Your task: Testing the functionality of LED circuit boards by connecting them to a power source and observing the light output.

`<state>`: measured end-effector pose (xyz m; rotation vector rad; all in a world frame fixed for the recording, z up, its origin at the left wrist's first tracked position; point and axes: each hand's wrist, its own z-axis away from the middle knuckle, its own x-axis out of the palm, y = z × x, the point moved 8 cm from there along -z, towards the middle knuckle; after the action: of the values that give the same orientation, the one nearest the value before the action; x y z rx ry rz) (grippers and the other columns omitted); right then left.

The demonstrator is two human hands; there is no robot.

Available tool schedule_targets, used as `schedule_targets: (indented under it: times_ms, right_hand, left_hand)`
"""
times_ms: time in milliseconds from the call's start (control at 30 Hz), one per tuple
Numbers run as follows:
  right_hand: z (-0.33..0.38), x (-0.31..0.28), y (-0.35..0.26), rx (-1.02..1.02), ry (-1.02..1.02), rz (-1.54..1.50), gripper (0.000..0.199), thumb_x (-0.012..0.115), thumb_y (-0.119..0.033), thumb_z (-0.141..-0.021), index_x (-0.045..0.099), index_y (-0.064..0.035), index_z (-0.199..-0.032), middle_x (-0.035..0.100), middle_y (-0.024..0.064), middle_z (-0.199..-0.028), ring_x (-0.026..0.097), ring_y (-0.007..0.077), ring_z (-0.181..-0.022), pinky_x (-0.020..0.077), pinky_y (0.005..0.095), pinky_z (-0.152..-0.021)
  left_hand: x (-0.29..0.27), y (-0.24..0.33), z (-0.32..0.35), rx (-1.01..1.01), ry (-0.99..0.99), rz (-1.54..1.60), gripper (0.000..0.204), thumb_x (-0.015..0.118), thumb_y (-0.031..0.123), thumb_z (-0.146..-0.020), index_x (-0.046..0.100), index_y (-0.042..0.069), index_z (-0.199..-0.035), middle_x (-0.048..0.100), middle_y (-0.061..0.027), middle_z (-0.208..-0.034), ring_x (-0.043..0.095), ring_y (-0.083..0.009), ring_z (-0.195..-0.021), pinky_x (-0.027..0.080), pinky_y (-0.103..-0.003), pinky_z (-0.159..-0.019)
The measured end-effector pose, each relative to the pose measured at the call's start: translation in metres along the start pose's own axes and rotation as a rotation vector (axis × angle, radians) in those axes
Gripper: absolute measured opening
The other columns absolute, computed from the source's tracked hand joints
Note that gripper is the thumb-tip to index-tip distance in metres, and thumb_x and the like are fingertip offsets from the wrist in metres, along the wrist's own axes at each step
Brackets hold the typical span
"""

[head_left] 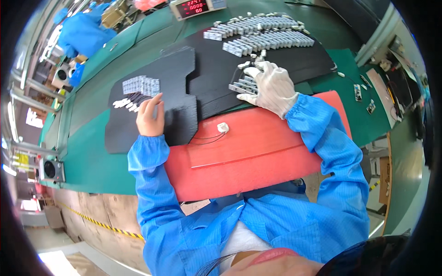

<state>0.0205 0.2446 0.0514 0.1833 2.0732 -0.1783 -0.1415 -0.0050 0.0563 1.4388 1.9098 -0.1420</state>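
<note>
My right hand point(271, 88), in a white glove, rests on the black mat. Its thumb and fingers curve around the two ends of a row of small grey modules point(244, 86); the palm hides part of the row. Thin dark wires and white connectors point(260, 57) lie just beyond its fingertips. My bare left hand point(151, 115) is over the left part of the mat with fingers apart, and no object shows in it. Close to those fingertips sits a block of grey modules point(141, 85), with dark wires ending in white plugs point(125, 104).
Two long rows of grey modules point(268, 42) stand on the far black mat point(207, 64). A white plug with black wires point(223, 128) lies on the red pad point(248, 152) near me. Behind is a meter with red digits point(198, 7). Loose circuit boards point(357, 93) lie at right.
</note>
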Motion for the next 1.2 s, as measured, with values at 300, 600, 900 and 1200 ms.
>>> schedule_targets:
  times_ms: [300,600,900,1200]
  right_hand:
    - [0.009,0.002,-0.001,-0.111,0.057,0.050,0.070,0.067,-0.058,-0.069,0.056,-0.0079,-0.116,0.057,0.0147,-0.109,0.054,0.0294,-0.101,0.0457,0.0373,-0.083]
    - [0.010,-0.028,-0.003,-0.145,0.178,-0.182,0.056,0.074,-0.046,-0.068,0.061,-0.0045,-0.104,0.062,0.0138,-0.093,0.059,0.0297,-0.083,0.0495,0.0345,-0.069]
    - [0.023,-0.006,0.009,0.622,-0.365,-1.930,0.059,0.036,-0.063,-0.089,0.058,-0.0120,-0.108,0.065,0.0040,-0.085,0.061,0.0149,-0.062,0.0479,0.0265,-0.046]
    - [0.022,0.012,0.008,0.740,-0.348,-2.246,0.054,0.040,-0.061,-0.089,0.061,-0.0122,-0.099,0.065,0.0049,-0.077,0.063,0.0172,-0.058,0.0508,0.0298,-0.043]
  left_hand:
    - [0.030,0.094,-0.016,0.136,-0.362,0.195,0.027,0.068,0.006,-0.077,0.065,0.007,-0.104,0.061,-0.0109,-0.096,0.061,-0.0286,-0.086,0.049,-0.033,-0.073]
    - [0.081,0.146,-0.054,0.154,-0.338,0.489,0.034,0.059,0.010,-0.087,0.054,0.004,-0.120,0.055,-0.0139,-0.116,0.056,-0.0294,-0.103,0.045,-0.033,-0.087]
    - [0.114,0.166,-0.035,-0.199,-0.455,0.861,0.038,0.054,0.015,-0.091,0.046,-0.006,-0.122,0.061,-0.0098,-0.098,0.058,-0.0161,-0.091,0.046,-0.029,-0.080]
    - [0.126,0.144,-0.019,-0.257,-0.360,0.765,0.035,0.051,0.024,-0.095,0.050,-0.001,-0.119,0.061,-0.0104,-0.101,0.057,-0.0155,-0.090,0.046,-0.030,-0.081]
